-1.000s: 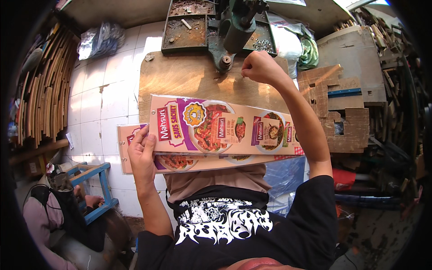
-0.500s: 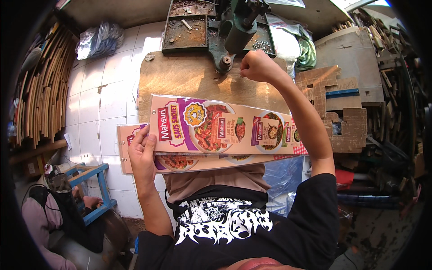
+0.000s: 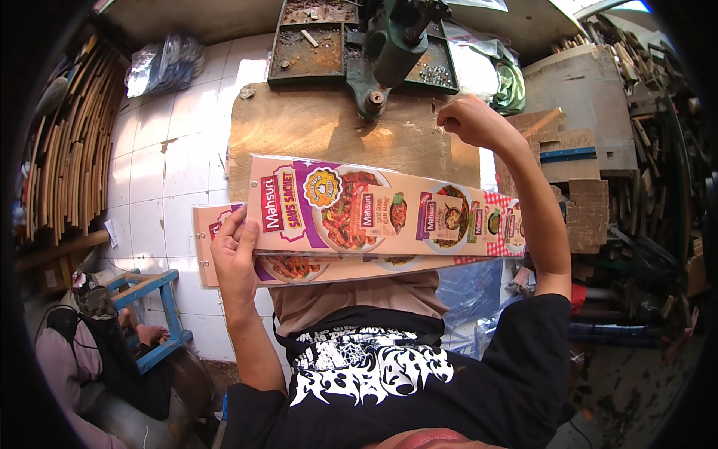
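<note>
My left hand point(image 3: 237, 243) grips the left end of a long printed food sign point(image 3: 389, 209), fingers over it and thumb on top. The sign is peach-coloured, with pictures of dishes and metal eyelets at its left edge. A second similar sign point(image 3: 299, 271) lies underneath, its left end and near edge showing. Above the wooden board, right of a green hand press point(image 3: 393, 63), my right hand point(image 3: 475, 121) is closed with fingers curled in. Whatever it may hold is hidden. It is apart from the sign.
A compartmented metal tray point(image 3: 310, 52) with small metal bits surrounds the press at the far end of the wooden board point(image 3: 299, 123). Cardboard pieces point(image 3: 587, 206) lie at right, stacked sheets point(image 3: 78, 142) at left. Another person's foot point(image 3: 153, 334) shows near a blue frame point(image 3: 166, 299).
My right hand has moved right and slightly nearer, away from the press. My left hand and the signs have barely moved; the top sign's right end now shows more fully.
</note>
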A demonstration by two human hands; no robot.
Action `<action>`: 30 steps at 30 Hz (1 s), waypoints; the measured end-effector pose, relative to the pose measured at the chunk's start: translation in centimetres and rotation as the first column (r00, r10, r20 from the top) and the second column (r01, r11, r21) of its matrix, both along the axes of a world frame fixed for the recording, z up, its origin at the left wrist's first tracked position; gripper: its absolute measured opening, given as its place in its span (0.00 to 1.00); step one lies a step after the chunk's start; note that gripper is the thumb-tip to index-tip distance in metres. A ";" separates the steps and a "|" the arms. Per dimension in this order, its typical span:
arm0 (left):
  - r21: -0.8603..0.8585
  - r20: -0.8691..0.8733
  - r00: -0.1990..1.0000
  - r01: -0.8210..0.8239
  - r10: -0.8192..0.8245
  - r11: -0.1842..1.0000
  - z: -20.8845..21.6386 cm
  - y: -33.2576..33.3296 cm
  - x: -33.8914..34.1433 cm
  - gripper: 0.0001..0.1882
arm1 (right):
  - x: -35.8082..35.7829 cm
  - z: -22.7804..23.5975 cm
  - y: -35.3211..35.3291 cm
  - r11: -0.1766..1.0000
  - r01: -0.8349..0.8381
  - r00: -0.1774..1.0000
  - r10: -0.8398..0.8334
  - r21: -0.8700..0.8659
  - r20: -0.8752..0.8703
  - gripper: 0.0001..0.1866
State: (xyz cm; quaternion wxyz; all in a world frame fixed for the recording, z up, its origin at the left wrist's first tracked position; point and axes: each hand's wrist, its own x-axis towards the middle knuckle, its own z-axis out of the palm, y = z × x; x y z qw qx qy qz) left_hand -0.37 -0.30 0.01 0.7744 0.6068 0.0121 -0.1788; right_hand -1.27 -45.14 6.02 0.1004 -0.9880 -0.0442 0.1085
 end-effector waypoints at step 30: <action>0.024 0.022 1.000 0.000 0.000 1.000 -0.3 0.2 0.1 0.22 | -1.0 -1.2 -0.1 0.985 0.030 0.953 0.023 -0.170 0.302 0.13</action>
